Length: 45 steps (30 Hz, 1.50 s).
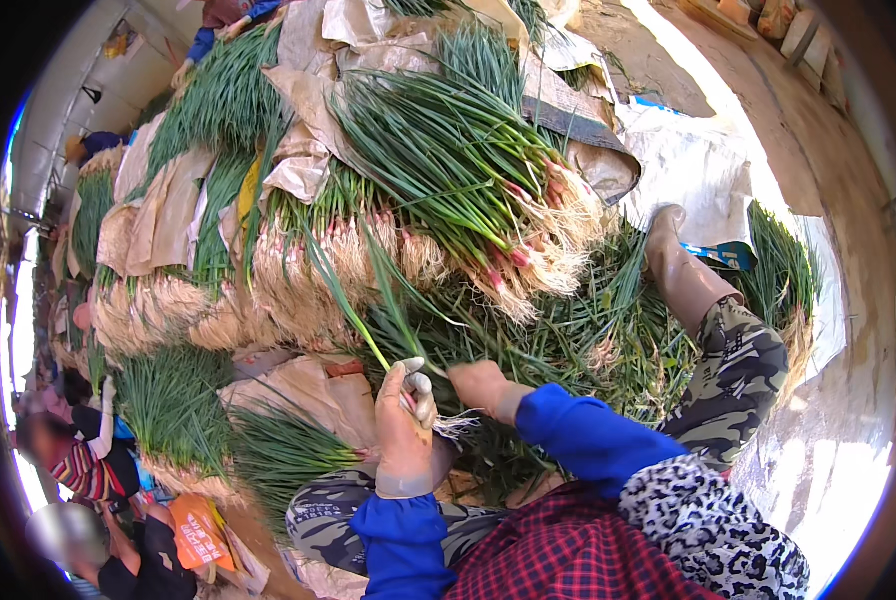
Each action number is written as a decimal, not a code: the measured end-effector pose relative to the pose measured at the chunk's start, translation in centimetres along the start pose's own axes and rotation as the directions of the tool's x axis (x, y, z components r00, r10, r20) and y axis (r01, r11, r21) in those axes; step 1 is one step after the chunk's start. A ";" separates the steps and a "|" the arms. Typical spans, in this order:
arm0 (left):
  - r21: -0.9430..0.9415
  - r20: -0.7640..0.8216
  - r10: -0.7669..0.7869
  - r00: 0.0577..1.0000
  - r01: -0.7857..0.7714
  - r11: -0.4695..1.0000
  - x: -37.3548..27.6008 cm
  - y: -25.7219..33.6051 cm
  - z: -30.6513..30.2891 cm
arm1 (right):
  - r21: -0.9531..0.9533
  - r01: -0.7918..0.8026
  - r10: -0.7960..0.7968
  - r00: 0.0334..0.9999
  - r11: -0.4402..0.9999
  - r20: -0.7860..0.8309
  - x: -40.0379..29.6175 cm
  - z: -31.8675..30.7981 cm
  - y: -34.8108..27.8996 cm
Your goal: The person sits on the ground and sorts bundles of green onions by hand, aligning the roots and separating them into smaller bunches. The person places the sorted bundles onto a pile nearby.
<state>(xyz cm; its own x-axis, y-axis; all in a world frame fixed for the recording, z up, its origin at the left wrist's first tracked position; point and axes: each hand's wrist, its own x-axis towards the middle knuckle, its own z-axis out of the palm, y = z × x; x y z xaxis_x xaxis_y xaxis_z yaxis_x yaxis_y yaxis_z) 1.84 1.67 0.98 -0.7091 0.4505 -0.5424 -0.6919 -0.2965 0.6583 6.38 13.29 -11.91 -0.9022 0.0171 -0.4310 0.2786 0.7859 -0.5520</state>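
Note:
My left hand (407,420), in a thin glove with greyish fingertips, is closed around a single spring onion (369,341). Its green leaf points up and away, while pale roots (454,425) stick out to the right below my fingers. Just right of it is my right hand (482,386), also gloved and slightly blurred, with curled fingers at the pale end of a loose green leaf (399,307). Beyond both hands lies a large bunch of spring onions (455,165) with reddish bulbs and tangled roots, on top of other bunches.
Stripped leaves (568,352) form a heap between my legs. Woven sacks (305,161) lie over rows of bunches (320,247). Another bunch (290,442) rests by my left knee. My boot (680,262) stands at right, near a white sheet (680,165). Other people (88,457) sit at left.

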 end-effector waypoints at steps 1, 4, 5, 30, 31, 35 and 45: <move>0.011 -0.006 0.011 1.000 -0.011 1.000 0.1 -0.4 -0.1 | -0.158 0.052 -0.028 0.988 0.986 0.151 -1.3 0.7 1.0; 0.005 0.014 -0.039 0.999 0.039 0.999 -0.1 -1.0 0.1 | -0.257 0.067 -0.036 0.992 0.964 0.122 -4.3 1.2 4.8; 0.018 0.021 -0.060 0.998 0.059 0.998 -0.1 -1.2 0.3 | -0.254 0.047 -0.011 0.990 0.966 0.141 -4.3 0.9 5.5; 0.309 0.056 -0.186 0.981 0.160 0.937 0.7 -3.4 1.8 | 0.330 0.311 -0.279 0.950 0.891 -0.142 -9.5 -11.0 0.5; 0.309 0.057 -0.175 0.983 0.150 0.939 0.6 -3.5 1.6 | 0.432 0.217 -0.133 0.967 0.875 -0.215 -8.7 -11.5 0.7; 0.344 0.006 -0.173 0.985 0.161 0.925 0.9 -4.3 2.0 | 0.818 0.187 0.038 0.969 0.545 -0.246 -4.6 -10.1 0.4; -0.164 0.279 -0.150 0.949 0.201 0.966 1.3 -3.9 -0.4 | 0.892 0.171 0.235 0.969 -0.419 -0.075 -4.4 -7.8 -2.8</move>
<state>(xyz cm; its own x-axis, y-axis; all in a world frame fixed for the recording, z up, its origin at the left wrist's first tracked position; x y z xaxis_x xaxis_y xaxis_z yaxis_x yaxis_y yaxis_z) 3.53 3.04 -2.52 -0.5309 0.7065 -0.4680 -0.8331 -0.3336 0.4413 7.00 15.84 -2.93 -0.8336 0.2476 -0.4937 0.0226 -0.8778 -0.4785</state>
